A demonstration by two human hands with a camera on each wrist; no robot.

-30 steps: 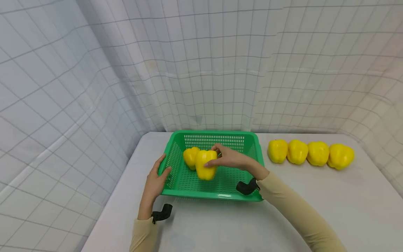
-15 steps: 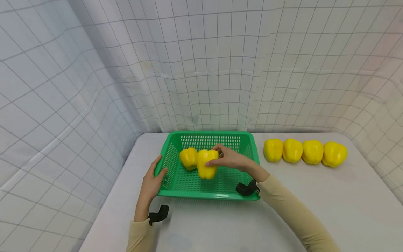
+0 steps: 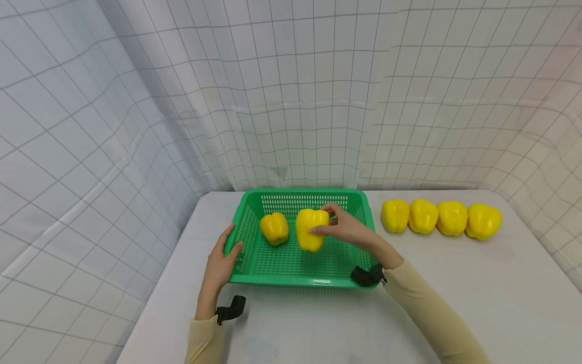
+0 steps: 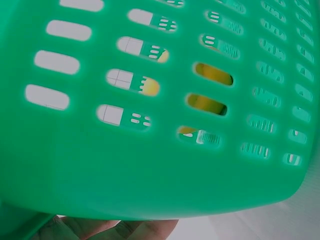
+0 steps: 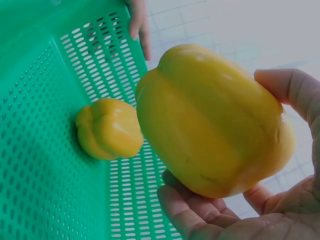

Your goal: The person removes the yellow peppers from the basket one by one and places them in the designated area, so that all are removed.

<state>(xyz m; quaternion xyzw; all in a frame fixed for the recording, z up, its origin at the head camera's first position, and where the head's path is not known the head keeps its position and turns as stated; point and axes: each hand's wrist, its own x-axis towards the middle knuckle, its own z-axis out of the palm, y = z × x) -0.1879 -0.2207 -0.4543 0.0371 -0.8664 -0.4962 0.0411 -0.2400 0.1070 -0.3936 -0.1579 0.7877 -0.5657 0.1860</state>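
Note:
A yellow bell pepper [image 3: 308, 230] is held up over the green perforated basket [image 3: 300, 281] by my right hand [image 3: 347, 228]. In the right wrist view the thumb [image 5: 287, 84] and curled fingers [image 5: 187, 206] grip this pepper from opposite sides. A second yellow bell pepper [image 3: 275, 229] lies in the basket's left part, apart from the held one. My left hand [image 3: 220, 263] grips the basket's left rim, thumb inside and fingers outside. Seen close in the left wrist view, the basket's slotted wall [image 4: 150, 172] hides most of that hand, with its fingers [image 4: 150, 230] showing below.
Several yellow bell peppers [image 3: 423, 216] stand in a row on the white table [image 3: 436, 283], right of the basket. A white grid-patterned curtain [image 3: 295, 101] hangs behind the table and along its sides. Black wrist devices [image 3: 367, 276] sit at both wrists.
My right hand has moved right and slightly up with its bell pepper, opening a gap to the one in the basket. My left hand stays on the rim. The head view shifted a little earlier.

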